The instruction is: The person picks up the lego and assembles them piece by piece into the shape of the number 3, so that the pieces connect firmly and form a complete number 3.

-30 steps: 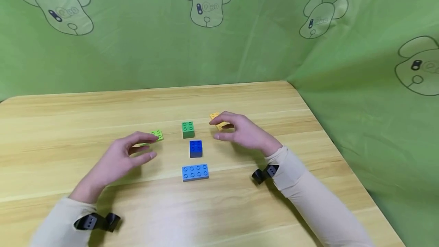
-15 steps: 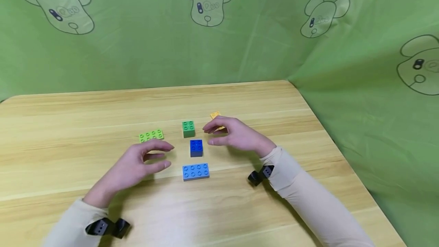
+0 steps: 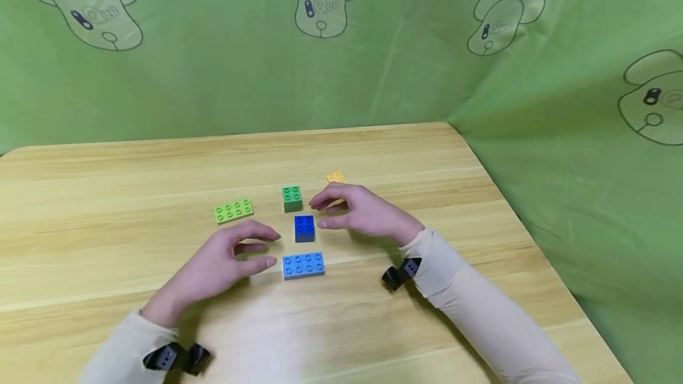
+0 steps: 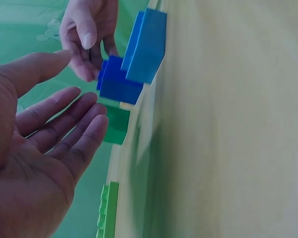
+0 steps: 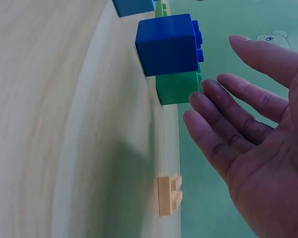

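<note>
In the head view my left hand (image 3: 226,262) hovers left of the light blue brick (image 3: 303,265), fingers relaxed and holding nothing. My right hand (image 3: 365,211) is just right of the dark blue brick (image 3: 304,229), its fingers loosely bent with a gap to the thumb. Behind the dark blue brick stands a green brick (image 3: 292,199). Both wrist views show the palms with nothing in them. A yellow brick (image 3: 335,177) lies behind the right hand, partly hidden by it. The flat lime green brick (image 3: 233,211) lies beyond the left hand.
All the bricks rest on a wood-grain table (image 3: 133,194). A green curtain (image 3: 213,76) printed with mouse-like heads hangs behind the table and along its right side. A small black camera is strapped to each sleeve.
My left hand has moved right and toward the front, away from the lime green brick to beside the light blue one. My right hand has shifted left, toward the dark blue brick.
</note>
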`<move>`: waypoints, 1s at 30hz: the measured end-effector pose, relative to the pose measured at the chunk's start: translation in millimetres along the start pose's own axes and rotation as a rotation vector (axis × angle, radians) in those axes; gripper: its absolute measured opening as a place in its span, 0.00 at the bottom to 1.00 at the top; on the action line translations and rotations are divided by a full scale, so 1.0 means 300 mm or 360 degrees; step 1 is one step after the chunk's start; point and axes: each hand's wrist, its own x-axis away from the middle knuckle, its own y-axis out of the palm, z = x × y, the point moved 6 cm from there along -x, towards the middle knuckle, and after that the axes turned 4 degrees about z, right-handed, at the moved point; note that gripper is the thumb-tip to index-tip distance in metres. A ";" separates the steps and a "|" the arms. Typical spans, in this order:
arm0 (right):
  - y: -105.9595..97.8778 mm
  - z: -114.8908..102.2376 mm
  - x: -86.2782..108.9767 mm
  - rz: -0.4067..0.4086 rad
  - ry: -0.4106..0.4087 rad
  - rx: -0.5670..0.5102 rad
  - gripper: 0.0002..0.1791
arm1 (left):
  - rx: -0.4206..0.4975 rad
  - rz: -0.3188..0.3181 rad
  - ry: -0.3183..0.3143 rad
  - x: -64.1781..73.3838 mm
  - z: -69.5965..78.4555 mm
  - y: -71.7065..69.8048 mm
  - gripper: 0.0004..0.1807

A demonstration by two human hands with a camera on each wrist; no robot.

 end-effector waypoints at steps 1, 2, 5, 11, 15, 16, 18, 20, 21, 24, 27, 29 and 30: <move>0.001 -0.002 -0.001 -0.0003 -0.0002 0.0001 0.21 | -0.0008 -0.0005 -0.0003 0.001 0.002 0.005 0.20; 0.003 -0.004 -0.001 -0.0005 -0.0006 0.0003 0.21 | -0.0014 -0.0009 -0.0002 0.002 0.003 0.011 0.20; 0.011 -0.010 -0.003 -0.0020 -0.0018 0.0009 0.21 | -0.0038 -0.0005 -0.0006 0.002 0.008 0.022 0.20; 0.028 -0.016 -0.007 -0.0040 -0.0047 0.0023 0.22 | -0.0064 0.0020 -0.0034 -0.002 0.012 0.038 0.20; 0.037 -0.015 -0.010 -0.0042 -0.0032 0.0021 0.22 | -0.0127 0.0023 -0.0017 -0.008 0.011 0.051 0.20; 0.039 -0.014 -0.011 -0.0044 -0.0029 0.0023 0.22 | -0.0141 0.0021 -0.0012 -0.009 0.011 0.054 0.20; 0.045 -0.013 -0.013 -0.0049 -0.0034 0.0025 0.22 | -0.0172 0.0021 0.0003 -0.012 0.011 0.058 0.20; 0.050 -0.012 -0.015 -0.0047 -0.0035 0.0041 0.22 | -0.0199 0.0030 0.0003 -0.014 0.012 0.059 0.20; 0.051 -0.012 -0.017 -0.0047 -0.0034 0.0045 0.22 | -0.0217 0.0032 0.0011 -0.015 0.013 0.060 0.20; 0.055 -0.010 -0.020 -0.0042 -0.0021 0.0058 0.21 | -0.0259 0.0027 0.0030 -0.017 0.017 0.064 0.20; 0.058 -0.005 -0.021 -0.0043 0.0004 0.0069 0.21 | -0.0327 0.0027 0.0066 -0.021 0.022 0.065 0.20; 0.061 -0.004 -0.022 -0.0049 0.0017 0.0072 0.21 | -0.0384 0.0045 0.0084 -0.022 0.025 0.063 0.20; 0.062 -0.003 -0.022 -0.0051 0.0021 0.0077 0.21 | -0.0409 0.0055 0.0095 -0.023 0.026 0.061 0.20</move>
